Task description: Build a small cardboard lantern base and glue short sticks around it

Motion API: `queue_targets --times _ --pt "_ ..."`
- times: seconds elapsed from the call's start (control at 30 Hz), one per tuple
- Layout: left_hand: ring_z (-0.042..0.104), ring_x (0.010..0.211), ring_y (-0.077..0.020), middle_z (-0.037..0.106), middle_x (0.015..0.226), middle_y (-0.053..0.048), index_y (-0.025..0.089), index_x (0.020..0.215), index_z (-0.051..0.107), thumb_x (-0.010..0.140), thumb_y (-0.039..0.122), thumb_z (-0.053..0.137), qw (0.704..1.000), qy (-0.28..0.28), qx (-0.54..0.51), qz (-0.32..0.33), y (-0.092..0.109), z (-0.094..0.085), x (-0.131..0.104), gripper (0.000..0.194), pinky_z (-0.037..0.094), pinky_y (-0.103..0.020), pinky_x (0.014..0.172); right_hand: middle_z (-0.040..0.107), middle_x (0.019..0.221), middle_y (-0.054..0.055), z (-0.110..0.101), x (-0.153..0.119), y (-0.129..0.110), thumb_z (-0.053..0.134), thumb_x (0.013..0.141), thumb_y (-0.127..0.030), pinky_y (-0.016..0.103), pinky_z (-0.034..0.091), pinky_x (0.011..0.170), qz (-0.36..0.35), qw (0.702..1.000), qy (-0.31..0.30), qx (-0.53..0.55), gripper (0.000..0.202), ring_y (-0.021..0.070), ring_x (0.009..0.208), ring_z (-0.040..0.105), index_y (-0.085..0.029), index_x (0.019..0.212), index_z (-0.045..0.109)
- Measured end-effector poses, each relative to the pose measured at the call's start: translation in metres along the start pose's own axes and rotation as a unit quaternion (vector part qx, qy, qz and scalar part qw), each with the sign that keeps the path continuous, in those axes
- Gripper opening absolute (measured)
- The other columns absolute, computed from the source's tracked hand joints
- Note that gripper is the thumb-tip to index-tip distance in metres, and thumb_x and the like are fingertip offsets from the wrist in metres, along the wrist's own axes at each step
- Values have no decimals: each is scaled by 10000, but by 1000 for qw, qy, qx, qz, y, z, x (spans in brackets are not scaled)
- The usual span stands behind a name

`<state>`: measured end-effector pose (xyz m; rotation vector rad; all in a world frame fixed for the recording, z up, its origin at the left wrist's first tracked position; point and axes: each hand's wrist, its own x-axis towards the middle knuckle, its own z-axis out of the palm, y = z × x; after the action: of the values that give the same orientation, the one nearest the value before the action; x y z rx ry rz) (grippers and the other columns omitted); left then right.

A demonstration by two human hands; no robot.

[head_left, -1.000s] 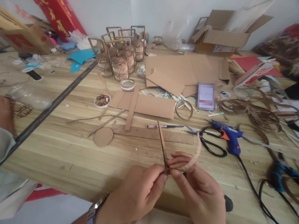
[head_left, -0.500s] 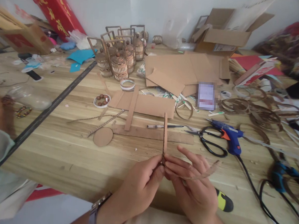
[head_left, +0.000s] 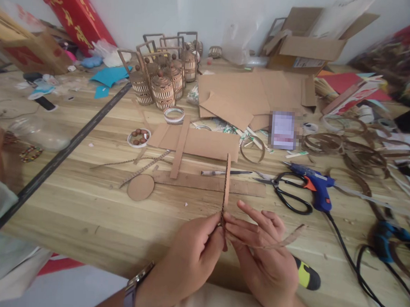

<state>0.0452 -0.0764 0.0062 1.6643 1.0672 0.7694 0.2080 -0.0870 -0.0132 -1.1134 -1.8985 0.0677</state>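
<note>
Left hand (head_left: 195, 252): comes in from the lower left with its back turned up, fingers curled under and thumb laid along the side; thumb and bent index finger pinch the lower end of the cardboard strip (head_left: 227, 185).
Left wrist: nearly straight, wearing a watch (head_left: 138, 279).
Right hand (head_left: 266, 259): reaches in from the lower right, fingers pointing left and spread apart; the lower ones press toward the cardboard strip beside the left fingertips, while an upper finger lifts clear.
Right grip: closed on the thin brown strip (head_left: 292, 236), which crosses the fingers, its free end sticking out to the right; the thumb's exact contact is hidden.
Cardboard strip: stands on edge between the hands, pointing away from the person, corrugated side facing left.
Beside right hand: a yellow-and-black handle (head_left: 308, 274), partly covered by it.
Beyond hands: scissors (head_left: 293, 193) and a blue glue gun (head_left: 319, 186) on the table (head_left: 116, 240).
</note>
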Motion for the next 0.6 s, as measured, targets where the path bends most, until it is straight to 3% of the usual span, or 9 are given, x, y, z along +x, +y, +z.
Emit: queue_targets --times 0.33,0.6 --pt "481 550 -113 518 616 29 194 760 507 968 197 382 1000 -2 14 -9 2 -1 1 243 336 -226 562 785 845 2 2 -1 -3 568 907 -123 409 419 943 50 998 19 18 153 254 984 727 -261 892 634" --pt "512 575 -126 543 630 22 200 766 504 1001 278 381 1000 -14 25 -7 2 -2 1 276 353 -225 571 783 954 19 1 -5 -1 571 906 -121 425 390 982 35 999 14 9 150 247 1062 693 -251 937 639"
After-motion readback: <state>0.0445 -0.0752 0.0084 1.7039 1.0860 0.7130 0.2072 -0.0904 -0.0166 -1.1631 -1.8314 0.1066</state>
